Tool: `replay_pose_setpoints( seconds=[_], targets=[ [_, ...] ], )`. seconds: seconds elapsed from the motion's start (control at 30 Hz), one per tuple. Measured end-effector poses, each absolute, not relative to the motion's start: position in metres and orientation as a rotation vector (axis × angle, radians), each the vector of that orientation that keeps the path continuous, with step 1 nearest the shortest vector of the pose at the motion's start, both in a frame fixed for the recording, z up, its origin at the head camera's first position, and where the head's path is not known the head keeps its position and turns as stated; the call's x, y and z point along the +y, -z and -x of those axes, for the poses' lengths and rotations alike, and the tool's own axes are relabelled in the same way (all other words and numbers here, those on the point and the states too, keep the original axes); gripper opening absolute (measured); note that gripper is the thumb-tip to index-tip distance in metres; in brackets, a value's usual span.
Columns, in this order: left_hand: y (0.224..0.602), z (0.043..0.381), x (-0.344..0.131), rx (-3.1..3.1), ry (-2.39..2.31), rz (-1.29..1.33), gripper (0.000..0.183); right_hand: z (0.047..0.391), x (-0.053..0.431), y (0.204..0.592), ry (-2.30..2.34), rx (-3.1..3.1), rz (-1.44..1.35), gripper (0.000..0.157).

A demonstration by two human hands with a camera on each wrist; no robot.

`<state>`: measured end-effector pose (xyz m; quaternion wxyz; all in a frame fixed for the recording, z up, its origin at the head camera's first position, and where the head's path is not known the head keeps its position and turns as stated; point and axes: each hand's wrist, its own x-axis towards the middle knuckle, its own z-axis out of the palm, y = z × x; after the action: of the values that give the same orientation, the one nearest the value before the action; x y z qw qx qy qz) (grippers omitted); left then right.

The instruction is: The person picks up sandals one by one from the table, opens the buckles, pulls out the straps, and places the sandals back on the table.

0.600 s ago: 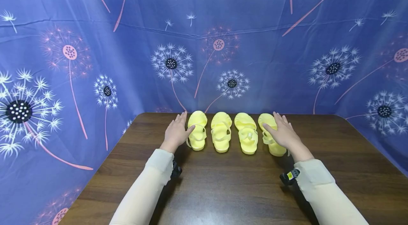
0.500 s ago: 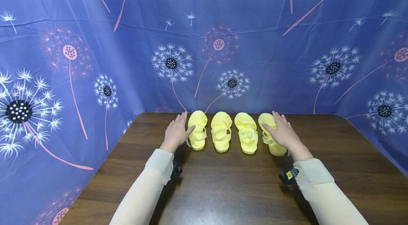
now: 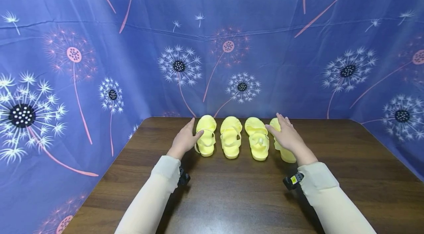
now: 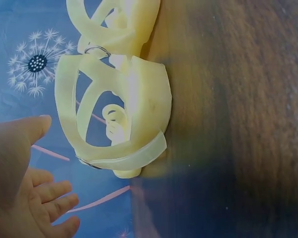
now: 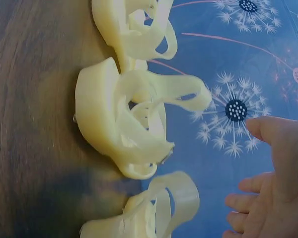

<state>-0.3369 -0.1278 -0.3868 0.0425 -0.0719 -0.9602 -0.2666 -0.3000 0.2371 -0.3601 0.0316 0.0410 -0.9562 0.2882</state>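
Note:
Several yellow sandals stand in a row at the far side of the table, toes pointing away. My left hand point(image 3: 185, 138) is just left of the leftmost sandal point(image 3: 207, 145), fingers extended and thumb toward its strap. In the left wrist view, the thumb and fingers of that hand point(image 4: 39, 198) are apart from the nearest sandal point(image 4: 151, 99). Above the rightmost sandal point(image 3: 287, 156), my right hand point(image 3: 288, 138) covers part of it, thumb pointing toward the neighbouring sandal point(image 3: 259, 153). The right wrist view has this hand point(image 5: 273, 193) with straight, spread fingers, holding nothing, beside the sandals' loose straps.
The brown wooden table point(image 3: 232, 197) ends at a back edge just behind the sandals. A blue curtain point(image 3: 281, 61) with dandelion prints hangs behind and along the left. Another sandal point(image 3: 230, 149) stands in the middle of the row.
My right hand has shifted left, from the outer side of the rightmost sandal to over it. The left hand stays nearly in place. The sandals have not moved.

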Motion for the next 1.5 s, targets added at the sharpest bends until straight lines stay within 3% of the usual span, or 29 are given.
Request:
replay_pose_setpoints(
  seconds=[0.43, 1.5],
  targets=[
    [0.386, 0.338, -0.130, -2.915, 0.955, 0.218, 0.080, 0.305, 0.218, 0.348, -0.938, -2.935, -0.182, 0.087],
    [0.397, 0.342, -0.133, -2.855, 1.147, 0.238, 0.076, 0.316, 0.172, 0.344, -0.984, -2.940, -0.210, 0.089]
  ],
)
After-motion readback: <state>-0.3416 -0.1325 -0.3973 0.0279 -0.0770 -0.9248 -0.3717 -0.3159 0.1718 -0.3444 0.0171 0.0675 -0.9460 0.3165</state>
